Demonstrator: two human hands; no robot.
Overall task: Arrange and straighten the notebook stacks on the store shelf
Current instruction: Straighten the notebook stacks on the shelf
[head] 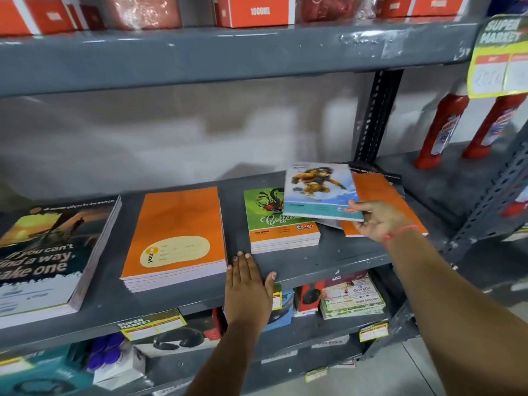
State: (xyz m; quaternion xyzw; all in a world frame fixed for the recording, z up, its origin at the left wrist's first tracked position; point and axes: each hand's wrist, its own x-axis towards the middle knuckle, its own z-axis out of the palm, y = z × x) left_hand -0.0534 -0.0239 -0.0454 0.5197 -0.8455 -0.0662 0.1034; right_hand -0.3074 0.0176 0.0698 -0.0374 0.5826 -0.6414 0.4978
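**Four notebook stacks on grey shelf, one notebook in hand**

Four stacks noted along grey metal shelf (337, 261), largest to smallest.

Far left: largest stack (48, 252), dark cover with sunset picture, white lettering "If you can't find a way, make one". Partly cut off by frame edge.

Next right: orange stack (174, 238), cream oval label with "YOUVA" logo read sideways; label lines too small to read. Sits apart from the dark stack, slightly skewed.

Centre: green stack (274, 224), cover script "Coffee", orange band at bottom with "GOLD" badge. Upper right corner overlapped by held notebook.

Far right: untidy orange-topped pile (377, 192), dark covers showing behind it, edges fanned and not aligned.

Held item: single notebook (320, 190) with cartoon monkey figure on pale blue cover, teal strip at bottom, small red logo unreadable. Tilted, raised above gap between green stack and right pile.

Right hand (380, 218): thumb on top, fingers beneath, pinching the monkey notebook at its lower right corner. Red thread on wrist.

Left hand (248, 284): flat on shelf front edge, fingers together and extended, thumb spread, holding nothing; fingertips near the gap between orange and green stacks.

Other print: red box (257, 11) on upper shelf marked "1000ML"; yellow-green tag (500, 55) upper right reading "SUPER MARKET"; smaller tag (151, 324) on lower shelf edge, same wording.
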